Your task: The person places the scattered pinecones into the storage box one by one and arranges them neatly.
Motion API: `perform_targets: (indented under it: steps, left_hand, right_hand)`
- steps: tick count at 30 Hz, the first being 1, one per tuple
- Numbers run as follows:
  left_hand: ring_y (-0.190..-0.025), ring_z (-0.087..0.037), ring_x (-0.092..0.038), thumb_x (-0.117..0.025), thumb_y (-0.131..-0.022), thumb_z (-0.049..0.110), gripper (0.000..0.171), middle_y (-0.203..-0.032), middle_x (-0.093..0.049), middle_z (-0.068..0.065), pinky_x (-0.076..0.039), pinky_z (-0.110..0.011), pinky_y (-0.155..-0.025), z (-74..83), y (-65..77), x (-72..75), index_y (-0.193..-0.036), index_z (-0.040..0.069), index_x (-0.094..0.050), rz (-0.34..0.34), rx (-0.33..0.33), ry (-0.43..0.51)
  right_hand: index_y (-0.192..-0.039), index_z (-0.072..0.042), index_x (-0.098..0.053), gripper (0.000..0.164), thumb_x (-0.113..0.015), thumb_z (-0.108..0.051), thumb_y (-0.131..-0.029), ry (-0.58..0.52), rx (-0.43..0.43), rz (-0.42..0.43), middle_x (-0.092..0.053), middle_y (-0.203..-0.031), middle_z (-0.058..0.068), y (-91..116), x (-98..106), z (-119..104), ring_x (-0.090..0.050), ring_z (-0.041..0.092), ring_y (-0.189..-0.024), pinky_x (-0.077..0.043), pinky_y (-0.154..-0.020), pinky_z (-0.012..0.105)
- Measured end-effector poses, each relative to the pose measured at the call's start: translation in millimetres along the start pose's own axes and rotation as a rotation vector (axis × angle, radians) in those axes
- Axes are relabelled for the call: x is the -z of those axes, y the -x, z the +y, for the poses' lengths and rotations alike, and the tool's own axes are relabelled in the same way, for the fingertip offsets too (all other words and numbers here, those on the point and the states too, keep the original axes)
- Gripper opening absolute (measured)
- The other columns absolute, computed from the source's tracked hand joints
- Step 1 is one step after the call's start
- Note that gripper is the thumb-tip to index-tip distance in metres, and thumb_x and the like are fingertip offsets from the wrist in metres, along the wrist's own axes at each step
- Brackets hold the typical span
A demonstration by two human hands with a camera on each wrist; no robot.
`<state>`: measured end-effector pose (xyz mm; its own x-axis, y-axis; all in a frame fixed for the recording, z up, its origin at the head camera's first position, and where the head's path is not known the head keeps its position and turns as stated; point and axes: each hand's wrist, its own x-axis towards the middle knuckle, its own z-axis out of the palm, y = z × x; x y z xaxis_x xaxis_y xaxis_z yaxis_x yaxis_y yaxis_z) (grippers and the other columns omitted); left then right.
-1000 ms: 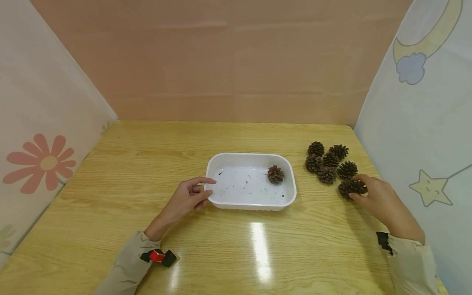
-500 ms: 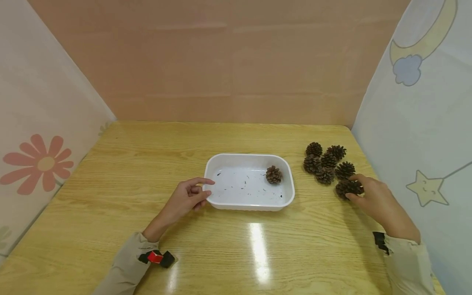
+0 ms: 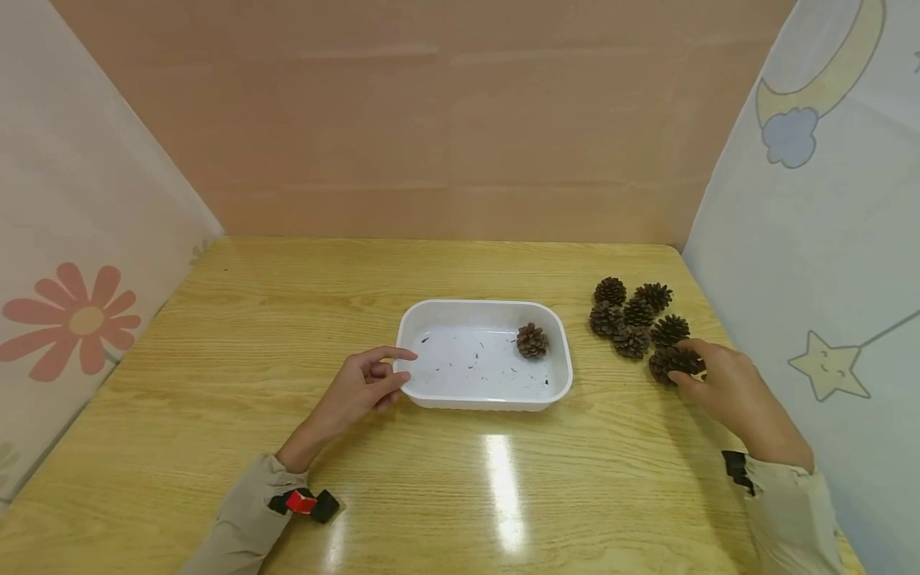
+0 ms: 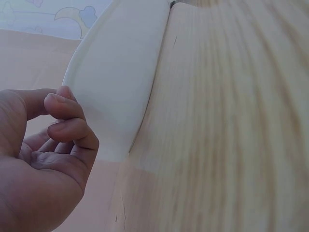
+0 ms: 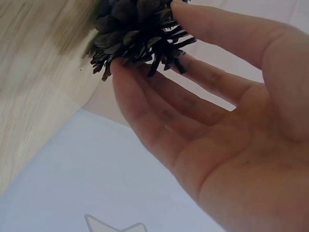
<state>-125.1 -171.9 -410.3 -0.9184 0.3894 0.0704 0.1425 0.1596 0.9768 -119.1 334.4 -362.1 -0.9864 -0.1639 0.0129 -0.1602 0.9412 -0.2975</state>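
A white plastic tray (image 3: 474, 398) stands mid-table, with one pine cone (image 3: 532, 341) in its right part. My left hand (image 3: 362, 383) is at the tray's left end, thumb and fingers gripping the rim. In the left wrist view the fingertips meet the tray wall (image 4: 116, 63), the other fingers curled outside it. Over on the right, my right hand (image 3: 729, 391) holds a dark brown pine cone (image 3: 668, 365) between thumb and fingers. The right wrist view shows that same cone (image 5: 140, 31) amid the fingertips, its upper part cut off by the frame.
Several more pine cones (image 3: 632, 341) lie in a cluster just beyond the right hand. Small dark flakes are scattered on the tray floor. A white patterned sheet (image 3: 805, 263) rises close along the right side, and a plain tan backdrop (image 3: 446, 144) closes the back.
My right hand and its pine cone have shifted slightly left, closer to the cluster. The left hand keeps its place at the tray rim. The head view has turned slightly.
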Motion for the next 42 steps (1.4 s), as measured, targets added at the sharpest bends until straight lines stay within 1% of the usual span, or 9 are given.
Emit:
perform_targets:
  steps: [2, 6, 8, 12, 16, 23, 28, 33, 42]
  left_hand:
    - [-0.051, -0.009, -0.049, -0.063, -0.099, 0.011, 0.032, -0.068, -0.061, -0.013, -0.041, -0.023, -0.045, 0.1, 0.0, -0.2, -0.126, -0.006, -0.060, -0.001, 0.001, -0.002]
    - [-0.051, -0.009, -0.048, -0.063, -0.099, 0.010, 0.032, -0.068, -0.061, -0.014, -0.041, -0.023, -0.045, 0.2, -0.1, -0.7, -0.127, -0.006, -0.060, -0.001, 0.002, -0.005]
    - [-0.051, -0.009, -0.048, -0.063, -0.099, 0.010, 0.032, -0.068, -0.061, -0.015, -0.042, -0.024, -0.045, 0.0, -0.2, -0.6, -0.126, -0.006, -0.060, 0.000, 0.001, -0.006]
    - [-0.051, -0.010, -0.049, -0.063, -0.099, 0.010, 0.032, -0.068, -0.061, -0.016, -0.042, -0.025, -0.045, 0.5, -0.2, -0.5, -0.126, -0.006, -0.060, 0.003, 0.000, -0.002]
    - [-0.051, -0.010, -0.049, -0.063, -0.099, 0.010, 0.032, -0.068, -0.061, -0.018, -0.042, -0.025, -0.045, 0.6, 0.3, 0.4, -0.127, -0.006, -0.060, 0.002, -0.001, -0.005]
    - [-0.051, -0.009, -0.049, -0.062, -0.099, 0.009, 0.032, -0.069, -0.061, -0.022, -0.042, -0.025, -0.045, -0.5, -0.2, 1.2, -0.126, -0.007, -0.060, 0.000, -0.002, -0.008]
    - [-0.050, -0.009, -0.048, -0.063, -0.099, 0.009, 0.032, -0.068, -0.060, -0.022, -0.041, -0.024, -0.045, 1.0, -1.3, -0.3, -0.127, -0.007, -0.060, -0.003, -0.007, 0.017]
    - [-0.050, -0.009, -0.048, -0.062, -0.099, 0.008, 0.032, -0.068, -0.059, -0.026, -0.041, -0.023, -0.045, -0.1, -2.8, -1.2, -0.127, -0.008, -0.059, -0.007, -0.011, 0.033]
    - [-0.050, -0.008, -0.048, -0.063, -0.098, 0.007, 0.032, -0.067, -0.061, -0.015, -0.042, -0.025, -0.044, -0.2, -1.7, 0.3, -0.126, -0.008, -0.059, -0.004, -0.003, 0.033]
  right_hand:
    - [-0.130, 0.013, -0.052, 0.053, -0.072, -0.016, -0.091, 0.000, 0.002, 0.019, -0.060, -0.110, 0.039, 0.5, 0.0, -1.6, -0.060, 0.027, -0.059, -0.049, -0.061, 0.052]
    - [-0.131, 0.011, -0.053, 0.052, -0.073, -0.018, -0.092, -0.010, 0.013, 0.067, -0.056, -0.121, 0.040, 0.6, -0.2, -6.6, -0.064, 0.037, -0.072, -0.049, -0.068, 0.058]
    - [-0.130, 0.010, -0.054, 0.052, -0.073, -0.018, -0.091, -0.014, 0.031, 0.102, -0.057, -0.121, 0.039, 1.0, -0.6, -9.7, -0.064, 0.039, -0.073, -0.050, -0.067, 0.058]
    - [-0.131, 0.007, -0.055, 0.050, -0.074, -0.016, -0.091, -0.022, 0.077, 0.173, -0.058, -0.122, 0.036, 1.7, -2.5, -18.6, -0.065, 0.045, -0.082, -0.052, -0.068, 0.058]
    - [-0.133, 0.005, -0.055, 0.051, -0.075, -0.016, -0.091, -0.050, 0.124, 0.217, -0.058, -0.124, 0.034, 2.3, -5.3, -30.3, -0.063, 0.046, -0.089, -0.051, -0.071, 0.058]
    - [-0.134, 0.002, -0.056, 0.050, -0.075, -0.011, -0.090, -0.105, 0.207, 0.283, -0.057, -0.128, 0.029, 2.2, -11.5, -49.9, -0.055, 0.049, -0.112, -0.047, -0.084, 0.063]
    - [-0.134, 0.000, -0.057, 0.051, -0.076, -0.010, -0.088, -0.107, 0.256, 0.306, -0.058, -0.129, 0.026, 0.8, -13.2, -60.2, -0.059, 0.045, -0.107, -0.050, -0.080, 0.061]
    - [-0.133, -0.002, -0.058, 0.051, -0.078, -0.008, -0.086, -0.100, 0.288, 0.329, -0.060, -0.127, 0.023, -0.4, -11.8, -67.3, -0.058, 0.044, -0.111, -0.050, -0.083, 0.060]
    - [-0.130, -0.003, -0.061, 0.052, -0.081, -0.005, -0.082, -0.091, 0.378, 0.356, -0.064, -0.121, 0.018, -4.0, -5.3, -81.3, -0.061, 0.039, -0.108, -0.051, -0.084, 0.056]
